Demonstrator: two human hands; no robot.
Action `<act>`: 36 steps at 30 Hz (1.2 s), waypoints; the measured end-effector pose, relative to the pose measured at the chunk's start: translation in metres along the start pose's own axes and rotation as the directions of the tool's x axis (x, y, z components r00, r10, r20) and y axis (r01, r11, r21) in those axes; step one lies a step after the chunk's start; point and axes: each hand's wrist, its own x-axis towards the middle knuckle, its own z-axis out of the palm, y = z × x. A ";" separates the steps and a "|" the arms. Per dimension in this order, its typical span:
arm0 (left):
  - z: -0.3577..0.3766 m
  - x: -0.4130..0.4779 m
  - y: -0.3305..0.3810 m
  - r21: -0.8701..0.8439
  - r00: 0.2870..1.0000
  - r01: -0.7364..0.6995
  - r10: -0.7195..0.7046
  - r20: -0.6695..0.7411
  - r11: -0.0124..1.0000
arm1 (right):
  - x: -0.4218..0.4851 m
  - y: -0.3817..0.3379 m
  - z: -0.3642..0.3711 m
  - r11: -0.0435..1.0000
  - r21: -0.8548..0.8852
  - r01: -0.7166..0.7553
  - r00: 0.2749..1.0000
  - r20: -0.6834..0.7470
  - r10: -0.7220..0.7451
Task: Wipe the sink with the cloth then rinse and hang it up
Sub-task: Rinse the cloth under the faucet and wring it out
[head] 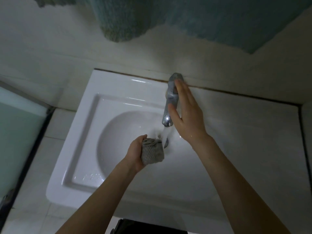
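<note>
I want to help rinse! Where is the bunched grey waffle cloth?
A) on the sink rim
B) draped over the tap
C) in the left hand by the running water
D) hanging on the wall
C: the left hand grips the bunched grey waffle cloth beside the water stream from the silver metal tap.

We're counting one sink (81,149), one tap (168,105) running a single stream of water (166,134), one cloth (152,153), and two hands showing: left hand (136,152), right hand (187,119). Teal towels (121,22) are hanging above, number unclear.
</note>
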 end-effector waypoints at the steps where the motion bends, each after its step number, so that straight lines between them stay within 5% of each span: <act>1: 0.000 -0.002 0.001 -0.007 1.000 -0.006 0.006 0.010 1.000 | -0.001 0.003 0.002 0.999 -0.026 0.024 1.000 -0.005 -0.024; 9: 0.000 -0.024 0.011 0.086 0.999 -0.050 0.050 0.001 0.995 | -0.029 0.012 0.010 0.972 -0.210 0.100 0.993 0.075 -0.086; 14: 0.008 -0.060 0.027 0.318 0.987 -0.071 0.021 0.161 0.945 | -0.061 -0.016 -0.014 0.987 0.138 0.077 0.984 -0.168 -0.053; 16: 0.017 -0.077 0.037 0.410 0.971 -0.111 0.011 0.237 0.905 | -0.070 -0.030 -0.024 0.902 0.426 -0.066 0.994 0.105 0.023; 19: 0.032 -0.097 0.052 0.401 0.947 -0.182 0.050 0.317 0.898 | -0.078 -0.037 -0.032 0.774 0.542 -0.328 0.851 0.526 -0.008; 21: 0.040 -0.099 0.056 0.359 0.939 -0.243 0.125 0.322 0.901 | -0.084 -0.036 -0.030 0.793 0.514 -0.327 0.834 0.551 -0.014; 25: 0.047 -0.090 0.048 0.325 0.942 -0.278 0.191 0.275 0.904 | -0.095 -0.034 -0.009 0.843 0.443 -0.307 0.913 0.386 0.130; 28: 0.034 -0.081 0.045 0.369 0.941 -0.262 0.151 0.303 0.892 | -0.094 -0.023 -0.006 0.817 0.423 -0.391 0.882 0.425 0.202; 32: 0.004 -0.070 0.051 0.423 0.950 -0.162 0.025 0.312 0.891 | -0.093 -0.007 -0.014 0.773 0.438 -0.459 0.788 0.603 0.126; 36: 0.002 -0.064 0.040 0.455 0.966 -0.135 0.016 0.257 0.880 | -0.090 0.000 -0.014 0.686 0.471 -0.554 0.772 0.600 0.211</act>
